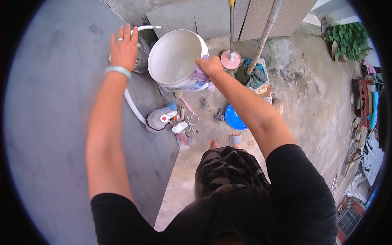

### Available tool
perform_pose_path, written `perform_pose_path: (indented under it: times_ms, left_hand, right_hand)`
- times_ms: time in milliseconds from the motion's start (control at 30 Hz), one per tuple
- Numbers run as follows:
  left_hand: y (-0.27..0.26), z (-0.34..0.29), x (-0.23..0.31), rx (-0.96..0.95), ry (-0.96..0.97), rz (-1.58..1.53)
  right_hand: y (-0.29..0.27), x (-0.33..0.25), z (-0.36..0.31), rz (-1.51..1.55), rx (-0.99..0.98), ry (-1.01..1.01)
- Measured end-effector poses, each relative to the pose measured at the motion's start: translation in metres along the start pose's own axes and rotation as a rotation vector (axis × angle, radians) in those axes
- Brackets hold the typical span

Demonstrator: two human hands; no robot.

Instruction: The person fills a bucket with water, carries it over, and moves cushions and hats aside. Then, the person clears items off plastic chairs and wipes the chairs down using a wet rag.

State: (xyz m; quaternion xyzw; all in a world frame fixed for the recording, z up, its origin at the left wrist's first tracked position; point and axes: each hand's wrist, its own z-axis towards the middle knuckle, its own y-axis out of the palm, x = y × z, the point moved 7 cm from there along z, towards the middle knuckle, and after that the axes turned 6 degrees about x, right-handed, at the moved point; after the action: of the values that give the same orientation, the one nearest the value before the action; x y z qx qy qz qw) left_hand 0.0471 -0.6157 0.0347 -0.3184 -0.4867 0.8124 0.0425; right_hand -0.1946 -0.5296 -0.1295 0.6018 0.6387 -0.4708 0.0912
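Note:
A large white bucket (pixel 175 57) stands ahead of me, its mouth facing up toward me and its inside pale and wet-looking. My right hand (pixel 210 67) is closed around a light purple cloth (pixel 199 75) at the bucket's right rim. Part of that cloth hangs down the outer wall. To the left, my left hand (pixel 125 48) is stretched out with its fingers extended, a ring and a pale bangle on it. Beside its fingertips runs a white hose (pixel 149 27). What lies under the left palm is hidden.
A bagged bottle with a red-and-white cap (pixel 164 118), a pink-handled brush (pixel 186 102) and a small white bottle (pixel 179 127) lie below the bucket. Right of them is a blue basin (pixel 235 117). Mops with a pink head plate (pixel 230 59) lean at the back wall.

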Motion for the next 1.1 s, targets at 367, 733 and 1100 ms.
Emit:
perform_pose_path:
  times_ms: [367, 733, 1100]
  left_hand:
    - [0.009, -0.106, 0.155, -0.057, -1.575, -1.707]
    - [0.021, -0.135, 0.217, -0.395, -1.924, -2.34]
    - [-0.043, -0.12, 0.23, -0.341, -1.848, -2.278]
  right_hand:
    - [-0.042, -0.001, 0.005, 0.184, -0.119, 0.0]
    - [-0.093, 0.004, -0.011, 0.328, -0.216, 0.035]
    - [-0.139, 0.018, -0.026, 0.319, -0.312, -0.092]
